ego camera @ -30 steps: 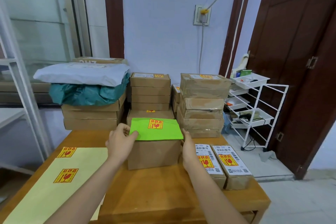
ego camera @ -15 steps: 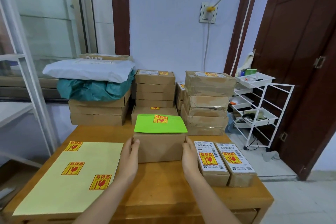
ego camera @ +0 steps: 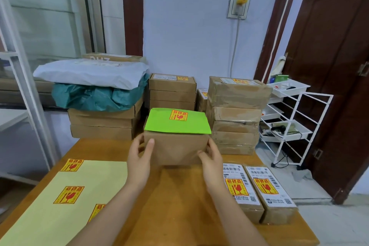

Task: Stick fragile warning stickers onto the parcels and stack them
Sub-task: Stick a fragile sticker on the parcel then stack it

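We've got open tabletop [ego camera: 179,195] btwn our forearms. Right side blocked by two labelled parcels [ego camera: 259,191]; left by the sticker sheet [ego camera: 65,201], lying flat. Beyond the held box [ego camera: 175,150], stacked cartons [ego camera: 233,114] wall off the far edge.

A pale blue wall [ego camera: 189,32] carries a white socket [ego camera: 237,7] with a cord hanging down. To the right stands a dark brown wooden door [ego camera: 335,62], and beside it a white wire rack [ego camera: 289,118]. A glass partition [ego camera: 46,16] fills the left. The floor [ego camera: 339,223] is light grey.
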`<state>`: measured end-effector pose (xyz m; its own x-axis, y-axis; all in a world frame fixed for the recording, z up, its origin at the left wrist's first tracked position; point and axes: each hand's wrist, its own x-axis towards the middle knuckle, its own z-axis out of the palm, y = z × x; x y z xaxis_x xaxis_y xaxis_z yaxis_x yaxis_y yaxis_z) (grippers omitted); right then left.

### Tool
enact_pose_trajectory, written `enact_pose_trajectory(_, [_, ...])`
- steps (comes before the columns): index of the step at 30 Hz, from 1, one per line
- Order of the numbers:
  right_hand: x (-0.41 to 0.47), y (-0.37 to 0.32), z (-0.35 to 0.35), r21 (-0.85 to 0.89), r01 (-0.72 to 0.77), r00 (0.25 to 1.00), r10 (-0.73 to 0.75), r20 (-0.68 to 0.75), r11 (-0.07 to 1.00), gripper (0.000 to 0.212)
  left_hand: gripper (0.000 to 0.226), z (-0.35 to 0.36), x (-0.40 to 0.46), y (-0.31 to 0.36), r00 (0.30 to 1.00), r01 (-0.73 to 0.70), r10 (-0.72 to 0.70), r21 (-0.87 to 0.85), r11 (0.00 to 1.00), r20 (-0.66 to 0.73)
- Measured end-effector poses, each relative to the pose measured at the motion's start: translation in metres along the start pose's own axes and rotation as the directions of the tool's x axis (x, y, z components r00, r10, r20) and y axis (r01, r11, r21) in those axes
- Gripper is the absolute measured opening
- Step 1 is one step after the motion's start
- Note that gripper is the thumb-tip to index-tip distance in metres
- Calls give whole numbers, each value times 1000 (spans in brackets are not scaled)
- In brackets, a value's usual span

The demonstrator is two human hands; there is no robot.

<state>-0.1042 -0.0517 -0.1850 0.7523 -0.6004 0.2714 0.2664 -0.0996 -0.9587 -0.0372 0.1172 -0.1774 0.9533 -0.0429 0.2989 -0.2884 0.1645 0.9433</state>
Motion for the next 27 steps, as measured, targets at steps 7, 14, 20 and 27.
enact_pose_trajectory(7, [37, 0, 6, -172, 106, 994, -106, 9, 979, 74, 24, 18, 42, 15, 997, -70, 72, 52, 996, -30])
enact_pose_trajectory(14, [75, 4, 31, -341, 164, 981, -188, -39, 926, 75, 43, 26, 81, 0, 996, -58, 64, 95, 994, -60])
enact_pose_trajectory(20, [108, 13, 52, -402, 126, 984, -166, -66, 907, 69, 48, 30, 117, -16, 997, -44, 50, 105, 993, -54])
enact_pose_trajectory(27, [142, 31, 68, -430, 49, 994, -85, -64, 901, 69, 59, 36, 153, -34, 1000, 4, -2, 161, 987, -12])
